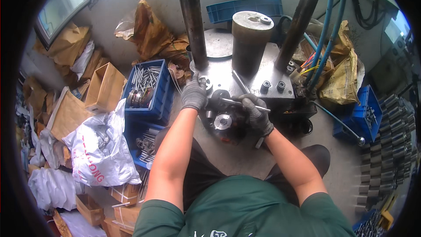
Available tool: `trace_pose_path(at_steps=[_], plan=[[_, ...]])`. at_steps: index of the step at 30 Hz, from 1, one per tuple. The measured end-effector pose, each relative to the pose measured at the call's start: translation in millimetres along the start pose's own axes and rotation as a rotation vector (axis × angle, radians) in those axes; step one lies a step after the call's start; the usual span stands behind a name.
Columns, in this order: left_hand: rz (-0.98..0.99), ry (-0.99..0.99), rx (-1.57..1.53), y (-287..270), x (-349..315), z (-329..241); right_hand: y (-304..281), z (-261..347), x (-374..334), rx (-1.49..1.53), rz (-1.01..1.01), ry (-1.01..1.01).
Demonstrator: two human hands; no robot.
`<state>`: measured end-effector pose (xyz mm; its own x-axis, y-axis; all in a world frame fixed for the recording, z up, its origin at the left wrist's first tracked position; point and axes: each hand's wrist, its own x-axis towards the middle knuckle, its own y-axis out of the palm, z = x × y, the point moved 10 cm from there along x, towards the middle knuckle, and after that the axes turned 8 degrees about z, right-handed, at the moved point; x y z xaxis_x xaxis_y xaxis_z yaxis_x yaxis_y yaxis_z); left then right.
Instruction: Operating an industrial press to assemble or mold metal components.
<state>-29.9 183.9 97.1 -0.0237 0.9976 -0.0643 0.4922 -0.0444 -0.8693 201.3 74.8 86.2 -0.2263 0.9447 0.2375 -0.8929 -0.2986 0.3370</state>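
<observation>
Grey knit gloves cover both hands, which work close together at the front edge of a steel press plate [263,68]; the left hand [193,94] is curled around a dark round metal part [218,96] at the plate's front left corner, beside the left of two upright columns [191,17]; the right hand [257,113] is closed on a thin metal rod [234,102], whose tip lies against that round part; a second rod [240,81] lies slanted on the plate just behind; a thick steel cylinder [251,39] stands upright in the middle of the plate, with a small ring [265,19] on its top; two dark bushings [272,86] sit near the plate's front right edge; just below the front edge, between the forearms, a bright flanged disc [222,121] lies flat; off the plate's left side a blue crate [147,88] holds loose steel pins, with a white plastic sack [101,147] and open cardboard boxes [104,87] further left; blue hoses [328,30] hang by the right column.
</observation>
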Motion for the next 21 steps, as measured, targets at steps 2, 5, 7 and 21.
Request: trace_pose_path(at_steps=[2, 5, 7, 21], plan=[[-0.403, 0.341, 0.043, -26, -25, -24, -6, -11, -2, -0.026, 0.027, 0.025], [-0.268, 0.438, -0.466, -14, -57, -33, -8, -11, -14, -0.108, -0.022, 0.074], [-0.19, 0.321, -0.835, 11, -87, -37, -27, -20, -21, -0.068, -0.074, 0.086], [0.096, -0.142, -1.456, 159, -100, -28, -29, -1, -30, -0.309, -0.15, 0.152]])
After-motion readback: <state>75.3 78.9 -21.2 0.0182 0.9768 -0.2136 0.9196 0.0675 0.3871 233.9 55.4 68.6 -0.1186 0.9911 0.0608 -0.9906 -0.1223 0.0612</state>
